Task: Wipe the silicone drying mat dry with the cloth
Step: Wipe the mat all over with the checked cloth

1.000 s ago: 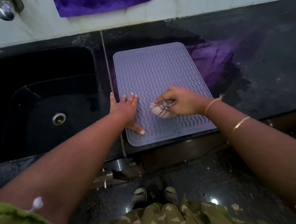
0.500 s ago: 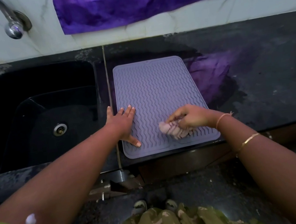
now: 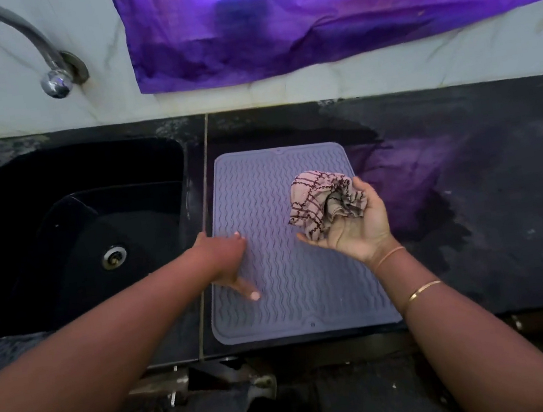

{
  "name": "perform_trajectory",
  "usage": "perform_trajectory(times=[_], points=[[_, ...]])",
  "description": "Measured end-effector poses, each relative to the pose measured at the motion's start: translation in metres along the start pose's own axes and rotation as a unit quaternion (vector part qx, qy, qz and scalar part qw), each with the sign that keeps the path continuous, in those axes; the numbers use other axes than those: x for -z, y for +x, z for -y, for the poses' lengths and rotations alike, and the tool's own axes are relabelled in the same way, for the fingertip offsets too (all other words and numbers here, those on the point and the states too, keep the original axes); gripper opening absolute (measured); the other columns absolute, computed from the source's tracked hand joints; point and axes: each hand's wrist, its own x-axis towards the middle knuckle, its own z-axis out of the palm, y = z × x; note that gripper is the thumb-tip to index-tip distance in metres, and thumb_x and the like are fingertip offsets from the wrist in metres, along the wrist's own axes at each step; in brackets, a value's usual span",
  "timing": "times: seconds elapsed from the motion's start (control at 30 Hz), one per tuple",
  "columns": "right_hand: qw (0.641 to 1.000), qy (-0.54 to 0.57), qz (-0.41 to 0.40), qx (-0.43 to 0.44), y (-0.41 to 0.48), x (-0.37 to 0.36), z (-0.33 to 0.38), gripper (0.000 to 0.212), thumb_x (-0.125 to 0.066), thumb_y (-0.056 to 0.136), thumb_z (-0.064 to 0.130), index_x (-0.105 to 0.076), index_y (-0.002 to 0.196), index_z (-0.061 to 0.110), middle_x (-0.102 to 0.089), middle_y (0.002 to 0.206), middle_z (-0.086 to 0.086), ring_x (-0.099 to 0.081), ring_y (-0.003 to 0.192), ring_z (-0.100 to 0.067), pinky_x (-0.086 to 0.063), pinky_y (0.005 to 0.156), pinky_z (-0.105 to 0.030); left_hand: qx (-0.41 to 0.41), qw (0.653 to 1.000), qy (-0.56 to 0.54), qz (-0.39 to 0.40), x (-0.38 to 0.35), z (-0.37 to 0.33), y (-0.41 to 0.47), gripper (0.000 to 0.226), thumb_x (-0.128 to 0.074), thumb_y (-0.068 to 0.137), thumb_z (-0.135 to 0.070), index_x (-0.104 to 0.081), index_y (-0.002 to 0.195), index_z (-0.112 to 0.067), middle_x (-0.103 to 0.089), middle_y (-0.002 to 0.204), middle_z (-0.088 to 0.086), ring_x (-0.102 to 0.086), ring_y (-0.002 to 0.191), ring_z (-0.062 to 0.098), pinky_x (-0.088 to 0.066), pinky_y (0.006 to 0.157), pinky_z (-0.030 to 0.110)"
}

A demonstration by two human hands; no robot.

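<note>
A black stone counter (image 3: 471, 214) is seen below a pale marble-look wall (image 3: 316, 85), from which a purple cloth (image 3: 306, 11) is hung; its violet reflection is cast on the wet-looking stone just right of the right hand's fingers (image 3: 366, 190). A metal tap (image 3: 47, 59) is mounted on the wall, well to the far left of both hands. A black sink (image 3: 59, 233) is sunk into the counter left of the left hand (image 3: 225, 260); only a metal drain (image 3: 114, 257) is seen in its basin.

The silicone drying mat (image 3: 292, 272) is laid flat on the counter just right of the sink, grey-lilac, rectangular with rounded corners and covered in wavy ridges. The left hand is pressed down on the mat's left edge, with fingers spread and nothing grasped. The right hand (image 3: 352, 226) is turned palm up above the mat's right side, and the cloth (image 3: 325, 202), beige with dark red checks and crumpled, is loosely cupped in its half-curled fingers, lifted off the mat. Two thin bangles (image 3: 422, 289) are worn on the right wrist.
</note>
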Motion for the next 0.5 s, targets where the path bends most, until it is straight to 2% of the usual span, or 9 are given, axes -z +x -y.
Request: perform_trajectory(times=[0.03, 0.1, 0.17, 0.23, 0.3, 0.33, 0.4, 0.43, 0.5], points=[[1.000, 0.005, 0.004, 0.003, 0.005, -0.002, 0.002, 0.084, -0.055, 0.066, 0.069, -0.059, 0.124, 0.008, -0.060, 0.125, -0.019, -0.056, 0.114, -0.038, -0.043, 0.095, -0.057, -0.001, 1.000, -0.004, -0.007, 0.010, 0.000, 0.004, 0.108, -0.055, 0.060, -0.082, -0.035, 0.139, -0.012, -0.049, 0.134, 0.006, -0.050, 0.120, 0.027, -0.040, 0.100, 0.046], [1.000, 0.000, 0.001, 0.012, 0.017, -0.008, 0.008, 0.079, -0.062, 0.064, 0.068, -0.062, 0.117, 0.009, -0.067, 0.111, -0.013, -0.063, 0.101, -0.029, -0.050, 0.086, -0.045, -0.005, 0.998, 0.008, -0.061, 0.030, 0.004, 0.015, 0.080, -0.055, 0.071, -0.074, -0.050, 0.125, -0.016, -0.060, 0.112, 0.000, -0.058, 0.103, 0.022, -0.048, 0.080, 0.033], [0.994, -0.080, -0.055, 0.049, 0.035, -0.012, 0.017, 0.046, -0.066, 0.077, 0.045, -0.062, 0.109, 0.012, -0.071, 0.092, -0.006, -0.067, 0.083, -0.021, -0.054, 0.072, -0.037, 0.004, 0.992, 0.025, -0.124, 0.048, 0.009, 0.030, 0.058, -0.057, 0.083, -0.059, -0.051, 0.125, -0.020, -0.061, 0.112, -0.001, -0.058, 0.103, 0.021, -0.045, 0.074, 0.032], [0.960, -0.202, -0.155, 0.118, 0.054, -0.021, 0.028, 0.024, -0.063, 0.084, 0.014, -0.060, 0.107, 0.011, -0.069, 0.083, -0.006, -0.067, 0.072, -0.020, -0.054, 0.063, -0.035, 0.009, 0.989, 0.017, -0.144, 0.062, 0.013, 0.046, 0.053, -0.061, 0.084, -0.051, -0.051, 0.126, -0.021, -0.060, 0.114, 0.000, -0.057, 0.105, 0.021, -0.045, 0.077, 0.033], [0.905, -0.299, -0.233, 0.194, 0.078, -0.031, 0.045, 0.028, -0.061, 0.081, 0.000, -0.062, 0.107, 0.010, -0.068, 0.088, -0.009, -0.065, 0.073, -0.019, -0.055, 0.061, -0.030, -0.003, 0.989, -0.001, -0.150, 0.073, 0.017, 0.062, 0.070, -0.068, 0.076, -0.055, -0.046, 0.131, -0.018, -0.058, 0.120, 0.002, -0.056, 0.110, 0.023, -0.045, 0.083, 0.034], [0.870, -0.357, -0.258, 0.222, 0.090, -0.036, 0.055, 0.029, -0.063, 0.079, 0.000, -0.064, 0.106, 0.010, -0.069, 0.093, -0.008, -0.065, 0.077, -0.017, -0.056, 0.065, -0.029, -0.016, 0.988, -0.001, -0.153, 0.077, 0.018, 0.071, 0.086, -0.071, 0.071, -0.058, -0.039, 0.139, -0.017, -0.053, 0.130, 0.004, -0.052, 0.118, 0.024, -0.044, 0.090, 0.035], [0.774, -0.512, -0.286, 0.239, 0.112, -0.042, 0.070, 0.029, -0.068, 0.077, 0.014, -0.066, 0.105, 0.019, -0.070, 0.099, -0.004, -0.065, 0.091, -0.017, -0.055, 0.083, -0.034, -0.031, 0.987, 0.023, -0.157, 0.081, 0.017, 0.084, 0.120, -0.073, 0.062, -0.063, -0.011, 0.151, -0.012, -0.023, 0.155, 0.007, -0.027, 0.140, 0.026, -0.029, 0.111, 0.039], [0.721, -0.586, -0.285, 0.236, 0.123, -0.044, 0.075, 0.029, -0.067, 0.077, 0.024, -0.066, 0.107, 0.023, -0.071, 0.100, -0.002, -0.064, 0.097, -0.019, -0.052, 0.089, -0.038, -0.030, 0.987, 0.036, -0.155, 0.083, 0.017, 0.091, 0.130, -0.073, 0.059, -0.066, 0.000, 0.151, -0.010, -0.007, 0.159, 0.008, -0.013, 0.144, 0.026, -0.018, 0.115, 0.041], [0.632, -0.690, -0.263, 0.235, 0.142, -0.045, 0.080, 0.032, -0.060, 0.082, 0.042, -0.064, 0.112, 0.031, -0.071, 0.104, -0.001, -0.063, 0.103, -0.023, -0.050, 0.091, -0.039, -0.023, 0.988, 0.054, -0.140, 0.082, 0.017, 0.105, 0.140, -0.071, 0.055, -0.071, 0.011, 0.149, -0.008, 0.009, 0.158, 0.007, 0.005, 0.145, 0.027, -0.003, 0.116, 0.045]])
